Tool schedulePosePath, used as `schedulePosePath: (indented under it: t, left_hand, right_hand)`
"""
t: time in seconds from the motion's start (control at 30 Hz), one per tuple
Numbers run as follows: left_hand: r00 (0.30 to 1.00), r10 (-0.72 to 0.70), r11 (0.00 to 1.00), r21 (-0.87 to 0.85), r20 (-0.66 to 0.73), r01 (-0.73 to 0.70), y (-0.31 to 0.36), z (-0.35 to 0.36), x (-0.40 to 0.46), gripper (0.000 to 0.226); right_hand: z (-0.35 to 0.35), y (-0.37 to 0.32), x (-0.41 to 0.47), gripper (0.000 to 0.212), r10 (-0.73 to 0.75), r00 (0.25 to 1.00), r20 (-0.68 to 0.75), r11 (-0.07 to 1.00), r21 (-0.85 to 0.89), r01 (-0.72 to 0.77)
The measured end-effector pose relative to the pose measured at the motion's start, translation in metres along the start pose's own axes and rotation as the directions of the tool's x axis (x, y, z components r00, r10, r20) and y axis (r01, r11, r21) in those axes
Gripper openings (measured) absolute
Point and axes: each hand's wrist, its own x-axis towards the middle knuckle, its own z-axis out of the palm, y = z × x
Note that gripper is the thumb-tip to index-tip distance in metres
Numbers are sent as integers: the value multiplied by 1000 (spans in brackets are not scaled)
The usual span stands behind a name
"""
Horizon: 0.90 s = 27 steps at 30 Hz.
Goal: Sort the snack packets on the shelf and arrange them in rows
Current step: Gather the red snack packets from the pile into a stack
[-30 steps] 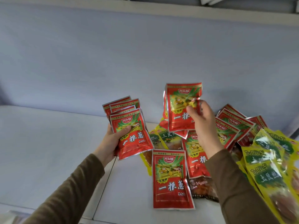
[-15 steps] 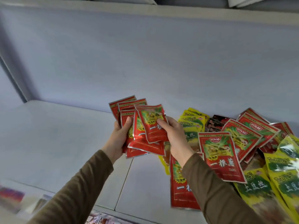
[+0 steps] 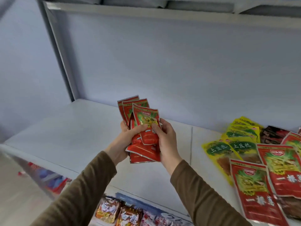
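Snack packets, red foil pouches with green-and-yellow print (image 3: 143, 128), are sitting as a fanned stack in both hands, held in the air above the white shelf board (image 3: 73, 132) and left of the loose pile. Left hand (image 3: 124, 139) is wrapping the stack from its left edge, thumb across the front; right hand (image 3: 166, 139) is clamping the right edge, thumb on the front packet. Both grips are closed on the stack, not wide.

Long axis of the stack is running roughly upright, tilted slightly away from the camera, tops fanning out to the upper left. Bottom edges are uneven, so it looks like the hands are squaring the stack.

Relative to the stack: bare shelf board is lying below and to the left, so my guess is the row goes there, and the left hand is the nearer one. Loose pile is lying to the right: yellow-green flat pouches (image 3: 239, 137), a dark packet (image 3: 272, 134), more red foil pouches (image 3: 257, 190). Right hand is nearer to those.

Judgement: sort is partway, many packets unsorted.
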Motion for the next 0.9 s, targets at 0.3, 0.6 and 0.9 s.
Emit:
schedulePosePath:
  t: [0.3, 0.6, 0.9]
  left_hand:
    - [999, -25, 1000, 12, -23, 25, 36, -120, 11, 87]
    - [996, -86, 994, 65, -21, 87, 68, -193, 46, 84]
    - [976, -219, 939, 272, 0, 211, 126, -280, 89, 64]
  right_hand:
    - [116, 33, 9, 86, 267, 961, 75, 957, 97, -273]
    - [179, 54, 60, 96, 384, 887, 255, 920, -23, -391]
    - [275, 84, 91, 62, 281, 947, 159, 957, 31, -289]
